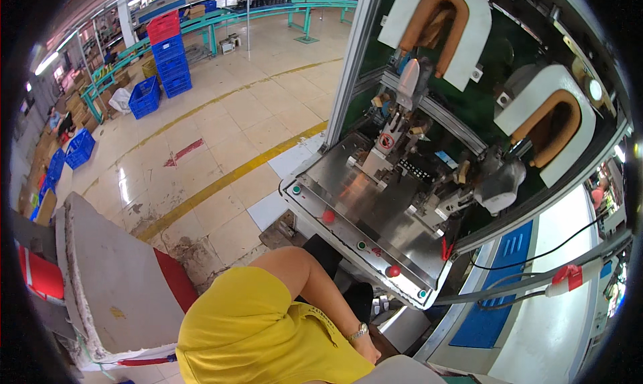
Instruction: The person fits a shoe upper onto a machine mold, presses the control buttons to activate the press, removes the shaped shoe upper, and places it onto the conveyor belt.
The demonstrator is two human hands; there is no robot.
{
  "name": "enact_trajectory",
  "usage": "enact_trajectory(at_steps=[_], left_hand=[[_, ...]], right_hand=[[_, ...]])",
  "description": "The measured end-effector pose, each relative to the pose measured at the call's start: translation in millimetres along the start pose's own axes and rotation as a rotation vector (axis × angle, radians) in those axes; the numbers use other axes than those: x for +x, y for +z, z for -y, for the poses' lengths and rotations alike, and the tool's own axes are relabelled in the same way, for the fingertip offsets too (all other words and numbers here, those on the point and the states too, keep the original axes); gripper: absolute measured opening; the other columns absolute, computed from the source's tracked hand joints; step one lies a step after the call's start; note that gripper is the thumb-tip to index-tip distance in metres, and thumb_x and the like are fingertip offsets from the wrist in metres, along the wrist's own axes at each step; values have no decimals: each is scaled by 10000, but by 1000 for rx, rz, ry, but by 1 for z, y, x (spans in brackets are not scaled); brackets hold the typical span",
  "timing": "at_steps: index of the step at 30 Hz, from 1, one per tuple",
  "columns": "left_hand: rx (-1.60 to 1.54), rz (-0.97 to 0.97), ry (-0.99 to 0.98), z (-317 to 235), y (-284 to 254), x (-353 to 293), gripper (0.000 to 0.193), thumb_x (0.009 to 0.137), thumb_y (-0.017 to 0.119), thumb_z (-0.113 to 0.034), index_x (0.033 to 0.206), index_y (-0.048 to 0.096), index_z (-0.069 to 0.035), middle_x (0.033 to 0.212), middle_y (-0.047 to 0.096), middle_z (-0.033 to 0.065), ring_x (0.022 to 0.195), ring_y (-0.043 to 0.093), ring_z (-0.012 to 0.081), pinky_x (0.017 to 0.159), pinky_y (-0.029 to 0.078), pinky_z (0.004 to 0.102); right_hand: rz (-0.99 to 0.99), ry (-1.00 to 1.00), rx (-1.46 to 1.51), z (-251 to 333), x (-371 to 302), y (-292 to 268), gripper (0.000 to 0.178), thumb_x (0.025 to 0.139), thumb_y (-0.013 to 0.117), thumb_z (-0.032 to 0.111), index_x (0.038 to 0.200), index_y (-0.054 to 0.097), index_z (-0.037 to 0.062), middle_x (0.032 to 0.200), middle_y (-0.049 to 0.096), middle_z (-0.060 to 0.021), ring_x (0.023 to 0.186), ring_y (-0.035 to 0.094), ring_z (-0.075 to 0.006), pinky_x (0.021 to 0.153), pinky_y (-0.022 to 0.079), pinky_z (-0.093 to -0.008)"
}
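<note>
My left arm, in a yellow short sleeve, reaches down and bends toward my lap. A metal-banded watch [360, 332] sits on its wrist. Below the watch, my left hand [366, 348] hangs low in front of my body, and its fingers are mostly hidden. I cannot tell whether it holds anything. No part of my right hand shows. Ahead stands a machine with a metal worktable [362, 200], apart from my left hand. Two clamp fixtures rise from it, a left one [378, 153] and a right one [442, 206].
Red knobs [328, 216] and green buttons [362, 245] line the worktable's front edge. A red-handled tool [445, 248] is at its right corner. Brown U-shaped pads [442, 9] on white plates hang above. A grey box-like cabinet [120, 283] is at left; blue crates [174, 69] stack farther off.
</note>
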State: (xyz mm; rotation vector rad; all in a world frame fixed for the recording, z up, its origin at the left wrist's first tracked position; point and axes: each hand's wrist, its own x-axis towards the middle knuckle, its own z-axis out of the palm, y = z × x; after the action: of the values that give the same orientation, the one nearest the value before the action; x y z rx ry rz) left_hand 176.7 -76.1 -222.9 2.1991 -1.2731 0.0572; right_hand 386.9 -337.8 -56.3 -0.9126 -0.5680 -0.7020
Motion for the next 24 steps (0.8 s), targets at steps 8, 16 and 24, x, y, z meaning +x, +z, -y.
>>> enact_trajectory(at_steps=[8,16,24], left_hand=[[360,-436,-438,21,-22,-44,83,629,563,-181,602,543,-105,576,515,73,593,509,261,552,370,386],[-1017,-878,-693,-2,-118,-97,370,839,415,-370,1100,412,-107,1029,481,59,1003,455,159,815,392,316],[-1634,-1162,-109,20,-166,-52,595,790,314,-559,1215,343,-143,1211,400,61,1141,347,182,935,292,387]], right_hand=[[52,-494,-459,-5,-10,116,282,776,461,249,606,534,36,569,511,-75,555,498,-201,574,432,-294],[679,1073,488,-56,-83,221,472,678,468,215,1064,437,-55,1012,502,-158,932,489,-261,854,363,-339],[523,1416,1232,-76,-145,247,534,711,417,279,1112,395,-72,1098,463,-231,970,478,-325,870,364,-414]])
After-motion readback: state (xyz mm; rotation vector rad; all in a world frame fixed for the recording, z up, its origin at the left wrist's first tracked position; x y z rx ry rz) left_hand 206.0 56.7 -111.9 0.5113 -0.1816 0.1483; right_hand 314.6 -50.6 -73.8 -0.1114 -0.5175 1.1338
